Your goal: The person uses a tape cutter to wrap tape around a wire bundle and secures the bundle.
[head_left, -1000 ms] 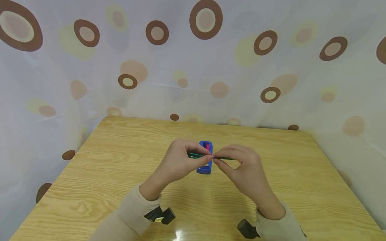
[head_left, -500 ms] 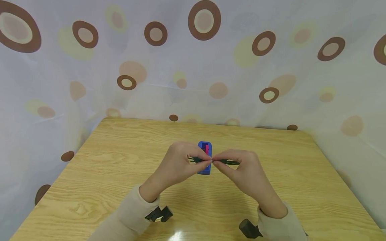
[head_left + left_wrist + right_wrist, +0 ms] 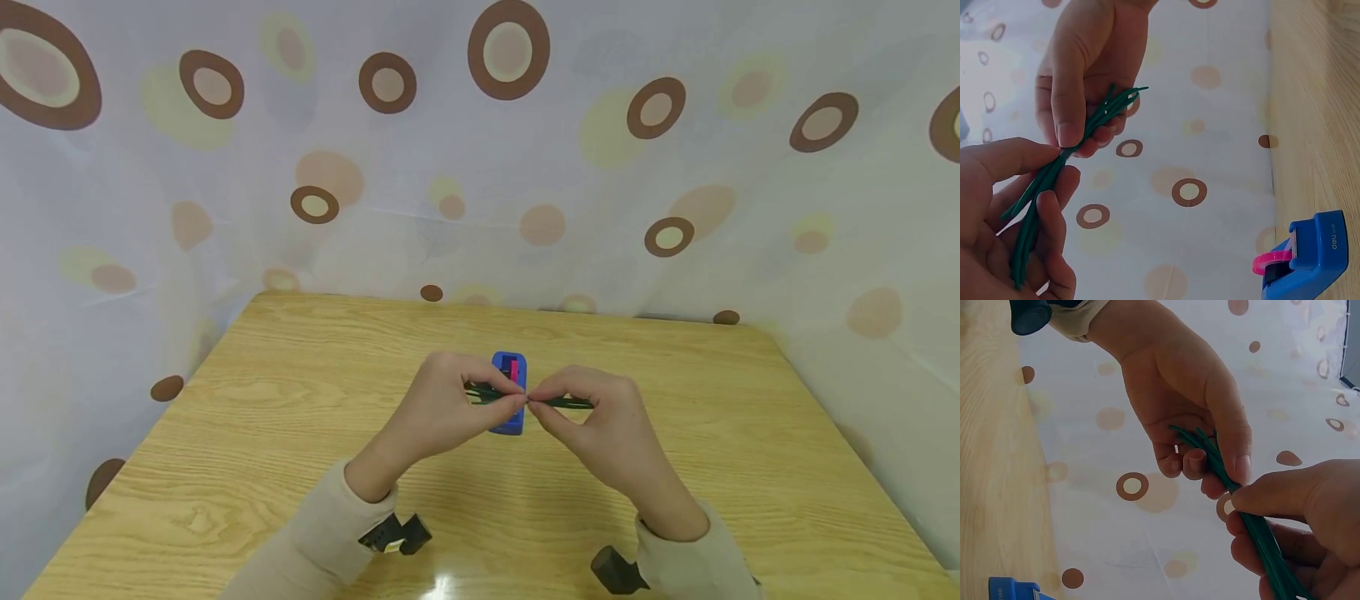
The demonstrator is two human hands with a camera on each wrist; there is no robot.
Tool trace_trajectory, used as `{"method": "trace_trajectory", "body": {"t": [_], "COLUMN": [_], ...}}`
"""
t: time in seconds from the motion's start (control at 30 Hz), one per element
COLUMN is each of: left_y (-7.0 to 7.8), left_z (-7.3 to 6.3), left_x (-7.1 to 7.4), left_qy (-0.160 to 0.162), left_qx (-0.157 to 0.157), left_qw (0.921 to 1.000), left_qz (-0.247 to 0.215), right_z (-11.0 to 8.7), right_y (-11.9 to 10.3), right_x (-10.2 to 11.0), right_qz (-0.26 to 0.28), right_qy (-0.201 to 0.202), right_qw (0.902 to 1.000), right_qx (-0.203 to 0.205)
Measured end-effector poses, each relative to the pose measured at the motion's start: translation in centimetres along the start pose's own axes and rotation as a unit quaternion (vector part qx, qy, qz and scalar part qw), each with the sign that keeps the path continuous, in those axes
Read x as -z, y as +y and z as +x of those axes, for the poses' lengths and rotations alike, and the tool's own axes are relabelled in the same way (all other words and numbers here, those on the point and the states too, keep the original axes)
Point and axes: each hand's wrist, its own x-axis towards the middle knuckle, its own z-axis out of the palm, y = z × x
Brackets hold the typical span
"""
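Observation:
Thumb and fingertips of my left hand [image 3: 442,404] pinch a bundle of thin green strands [image 3: 1026,240] near its middle. Right beside them, the fingertips of my right hand [image 3: 600,417] pinch the same bundle from the other side. In the left wrist view the loose strand ends fan out past both hands, some lying across the palms. The exact spot where the fingertips meet is mostly covered. Just behind the hands stands a blue tape dispenser [image 3: 1325,256] with a pink roll of tape [image 3: 1270,259], partly hidden by my left hand in the head view.
The hands are held above a wooden table [image 3: 315,367]. A pale sheet with brown and beige dots [image 3: 480,167] hangs behind the table and along its sides. Small black cameras [image 3: 617,570] are strapped at both wrists.
Both hands have dipped slightly and kept their pinch on the bundle. More green strands show inside the right hand than a second ago. The tape dispenser stays in place.

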Motion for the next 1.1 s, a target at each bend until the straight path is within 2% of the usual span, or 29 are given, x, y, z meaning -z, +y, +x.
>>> {"method": "trace_trajectory", "body": {"t": [0.13, 0.23, 0.33, 0.5, 0.63, 0.9, 1.1], "left_y": [0.28, 0.51, 0.65, 0.49, 0.29, 0.14, 0.31], "left_z": [0.01, 0.09, 0.19, 0.23, 0.2, 0.01, 0.01], "left_x": [0.08, 0.17, 0.32, 0.48, 0.42, 0.13, 0.03], "left_qy": [-0.006, -0.013, -0.023, -0.043, -0.042, -0.041, -0.037], "left_qx": [0.052, 0.084, 0.106, 0.126, 0.122, 0.102, 0.067], "left_qw": [0.998, 0.9955, 0.9936, 0.9908, 0.9915, 0.9939, 0.9961], "left_qz": [-0.035, -0.042, -0.033, -0.025, -0.021, 0.007, 0.045], "right_z": [0.07, 0.16, 0.18, 0.1, 0.14, 0.07, 0.09], "right_y": [0.04, 0.16, 0.36, 0.64, 0.73, 0.51, 0.45], "right_x": [-0.17, -0.35, -0.52, -0.63, -0.69, -0.53, -0.31], "right_qz": [-0.017, -0.041, -0.071, -0.103, -0.1, -0.041, -0.022], "right_qy": [0.015, 0.027, 0.036, 0.034, 0.028, -0.018, -0.036], "right_qw": [0.9992, 0.9964, 0.9925, 0.989, 0.9895, 0.9988, 0.9991], "right_qx": [0.033, 0.069, 0.093, 0.101, 0.1, 0.018, -0.007]}}
